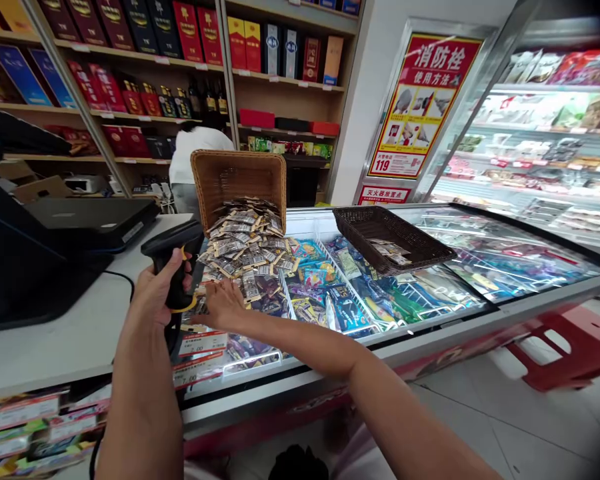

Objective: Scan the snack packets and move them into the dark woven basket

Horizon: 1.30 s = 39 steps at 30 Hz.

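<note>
In my left hand (167,283) is a black handheld barcode scanner (173,243) with yellow trim, my fingers wrapped round its grip. My right hand (225,303) lies low at the near edge of a heap of small printed packets (250,233), fingers apart and touching the front ones; its fingertips are partly hidden. The heap spills out of a tan wicker basket (240,173) tipped on its side, its mouth towards me, on the freezer's glass top. Red and white price tags (200,343) lie just below my right hand.
A dark woven tray (395,240) with a few packets stands right on the glass-topped chest freezer (330,347). At left is a white counter (55,347) with a black device (95,220). Behind, a person in white (195,157) is near the shelves. A red stool (570,347) stands right.
</note>
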Tool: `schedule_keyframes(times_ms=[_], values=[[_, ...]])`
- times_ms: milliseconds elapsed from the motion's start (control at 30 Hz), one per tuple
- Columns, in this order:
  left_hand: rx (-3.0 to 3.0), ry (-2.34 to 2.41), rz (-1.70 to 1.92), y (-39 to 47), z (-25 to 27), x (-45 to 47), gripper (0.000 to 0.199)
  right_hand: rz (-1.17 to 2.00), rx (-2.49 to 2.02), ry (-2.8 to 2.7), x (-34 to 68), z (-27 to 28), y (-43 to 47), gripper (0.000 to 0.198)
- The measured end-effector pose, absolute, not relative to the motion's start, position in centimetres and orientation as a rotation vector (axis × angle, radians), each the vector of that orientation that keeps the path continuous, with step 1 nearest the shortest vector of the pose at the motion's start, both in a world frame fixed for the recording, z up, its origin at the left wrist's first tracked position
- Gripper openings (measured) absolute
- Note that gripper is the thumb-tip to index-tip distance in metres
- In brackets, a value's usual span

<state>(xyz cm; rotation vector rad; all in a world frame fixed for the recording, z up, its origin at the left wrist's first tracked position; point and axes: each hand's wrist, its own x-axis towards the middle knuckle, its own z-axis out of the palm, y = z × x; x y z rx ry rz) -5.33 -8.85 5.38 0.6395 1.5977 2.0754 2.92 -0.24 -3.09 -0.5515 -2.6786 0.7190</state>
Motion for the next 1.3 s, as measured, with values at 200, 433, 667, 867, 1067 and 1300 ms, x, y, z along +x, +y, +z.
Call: schedule_keyframes(times_ms=[200, 433, 667, 867, 1067, 1300], values=[[0.638, 1.582, 2.067, -8.7, 5.3, -5.1, 0.079, 0.973, -0.623, -2.493, 3.1, -3.2, 0.8, 0.097], [0.627, 1.624, 1.988, -8.0, 5.2, -4.2, 0.08, 1.263, -0.725, -1.927, 9.3, -2.9, 8.8, 0.068], [0.7, 1.684, 1.846, -6.4, 4.4, -3.1, 0.079, 1.738, -0.809, -1.234, 14.2, -3.2, 14.7, 0.061], [0.881, 1.776, 1.681, -5.8, 3.3, -2.0, 0.068, 1.605, -0.895, -1.024, 15.1, -3.1, 16.4, 0.054], [1.045, 1.834, 1.43, -5.7, 2.9, -1.6, 0.06, 1.487, -0.919, -1.005, 15.7, -2.9, 16.9, 0.041], [1.132, 1.882, 1.299, -5.4, 2.1, -1.5, 0.055, 1.488, -0.843, -0.937, 15.6, -2.8, 16.8, 0.041]])
